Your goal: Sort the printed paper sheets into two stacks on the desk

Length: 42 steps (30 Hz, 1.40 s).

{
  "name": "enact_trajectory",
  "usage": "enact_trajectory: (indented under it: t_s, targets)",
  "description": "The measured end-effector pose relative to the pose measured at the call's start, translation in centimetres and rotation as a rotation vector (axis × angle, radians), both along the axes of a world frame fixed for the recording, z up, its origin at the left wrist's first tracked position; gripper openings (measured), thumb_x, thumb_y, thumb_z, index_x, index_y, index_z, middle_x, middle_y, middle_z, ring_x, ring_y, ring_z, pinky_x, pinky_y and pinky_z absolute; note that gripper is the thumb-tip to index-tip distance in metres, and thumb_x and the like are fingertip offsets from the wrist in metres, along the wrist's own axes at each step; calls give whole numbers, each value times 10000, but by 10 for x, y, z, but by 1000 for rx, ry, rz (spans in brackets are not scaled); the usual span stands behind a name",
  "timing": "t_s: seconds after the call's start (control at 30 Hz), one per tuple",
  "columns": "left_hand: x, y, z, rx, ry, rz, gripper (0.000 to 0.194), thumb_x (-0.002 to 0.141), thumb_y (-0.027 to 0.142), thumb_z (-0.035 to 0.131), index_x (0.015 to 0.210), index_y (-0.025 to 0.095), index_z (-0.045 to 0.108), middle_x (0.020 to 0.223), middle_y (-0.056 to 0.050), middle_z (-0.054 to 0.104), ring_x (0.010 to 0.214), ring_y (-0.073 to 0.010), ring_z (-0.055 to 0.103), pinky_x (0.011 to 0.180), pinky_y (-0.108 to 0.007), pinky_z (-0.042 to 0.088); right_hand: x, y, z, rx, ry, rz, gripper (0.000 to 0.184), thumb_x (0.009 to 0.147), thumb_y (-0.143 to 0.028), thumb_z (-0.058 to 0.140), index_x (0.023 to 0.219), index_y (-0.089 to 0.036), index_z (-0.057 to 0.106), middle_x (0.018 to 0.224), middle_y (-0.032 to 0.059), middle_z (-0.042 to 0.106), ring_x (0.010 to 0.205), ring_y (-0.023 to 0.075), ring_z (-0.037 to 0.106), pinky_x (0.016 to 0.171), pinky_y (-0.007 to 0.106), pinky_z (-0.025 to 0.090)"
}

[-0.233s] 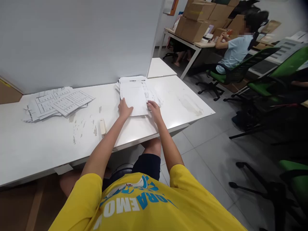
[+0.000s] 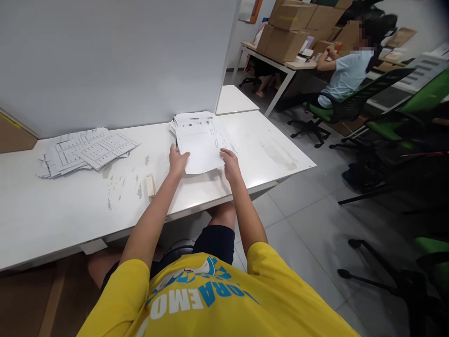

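Note:
A blank white sheet lies on top of a stack of printed papers near the right end of the white table. My left hand grips the sheet's near left edge and my right hand holds its near right corner. The near edge of the sheet curls up a little off the stack. Both forearms reach forward from my yellow shirt.
A second pile of printed card sheets sits at the table's left. A small cream object lies near the front edge. A grey partition backs the table. A seated person works at a desk with cardboard boxes; green chairs stand to the right.
Both hands have closed on the top sheet and drawn its near edge up and slightly toward me. The view shifted a little.

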<state>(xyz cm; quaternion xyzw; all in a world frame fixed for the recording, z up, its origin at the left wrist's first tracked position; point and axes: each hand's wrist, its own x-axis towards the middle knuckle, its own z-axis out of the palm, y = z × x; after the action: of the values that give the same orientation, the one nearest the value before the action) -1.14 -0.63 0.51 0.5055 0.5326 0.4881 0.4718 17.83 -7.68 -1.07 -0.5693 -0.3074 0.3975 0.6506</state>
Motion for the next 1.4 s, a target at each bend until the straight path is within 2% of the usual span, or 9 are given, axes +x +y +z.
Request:
enact_trajectory:
  t_s: [0.1, 0.2, 0.33, 0.6, 0.8, 0.9, 0.97, 1.17, 1.4]
  targets:
    - [-8, -5, 4, -117, -100, 11, 836, 654, 159, 697, 1432, 149, 391, 1225, -152, 625, 1061, -264, 651, 898, -373, 521, 1, -9, 5, -97, 78, 54, 385, 678, -412, 685, 1014, -239, 613, 984, 26, 660, 950, 202, 598, 760, 307, 455]
    - [-13, -9, 4, -83, -81, -93, 513, 641, 192, 688, 1140, 107, 603, 988, -121, 686, 921, -259, 672, 854, -395, 528, 3, -16, 7, -142, 67, 136, 357, 654, -381, 715, 968, -230, 636, 897, 21, 652, 856, 199, 604, 706, 305, 449]
    - [-11, -11, 0, -7, -39, -146, 303, 625, 197, 671, 918, 148, 613, 929, -80, 678, 900, -248, 652, 868, -403, 514, 2, -21, 7, -170, 29, 176, 376, 621, -308, 746, 968, -217, 631, 782, -15, 599, 714, 150, 566, 633, 270, 429]
    - [-12, -29, -12, 114, -82, -242, 433, 724, 331, 692, 1118, 196, 572, 1164, -94, 659, 1093, -241, 629, 984, -391, 484, -5, -28, 0, -199, -39, 210, 301, 621, -360, 752, 839, -182, 646, 626, -35, 551, 592, 122, 481, 555, 254, 390]
    - [-27, -61, -3, 350, -167, -229, 602, 716, 556, 741, 1164, 189, 578, 1157, -116, 682, 1112, -258, 645, 986, -391, 506, -14, -52, -1, 203, -196, 196, 290, 745, -494, 675, 841, -231, 597, 891, 20, 636, 927, 210, 592, 839, 338, 482]
    - [-31, -75, 4, 433, -141, -188, 588, 733, 588, 727, 1141, 188, 588, 1117, -106, 691, 1107, -251, 646, 979, -371, 513, -24, -64, 3, 359, -318, 67, 296, 802, -522, 632, 924, -254, 600, 1207, 67, 584, 1231, 254, 503, 1011, 388, 430]
    - [-33, -83, 7, 451, -123, -191, 579, 742, 591, 721, 1139, 193, 583, 1092, -98, 692, 1078, -243, 654, 955, -362, 525, -31, -69, 3, 410, -302, 15, 311, 806, -520, 628, 982, -266, 593, 1254, 73, 564, 1260, 265, 492, 1025, 400, 426]
    - [-38, -101, 18, 510, 19, -216, 408, 795, 489, 715, 1065, 213, 584, 1041, -65, 662, 1005, -203, 653, 874, -314, 530, -43, -77, -15, 296, -148, 2, 317, 786, -536, 625, 935, -256, 617, 885, 46, 648, 971, 253, 610, 904, 403, 484]
    - [-39, -101, 23, 493, 72, -185, 361, 797, 452, 715, 1040, 212, 594, 947, -32, 662, 924, -195, 646, 810, -297, 525, -41, -74, -30, 282, -214, 115, 385, 796, -576, 622, 984, -242, 654, 1009, 50, 686, 1030, 241, 610, 969, 381, 460]
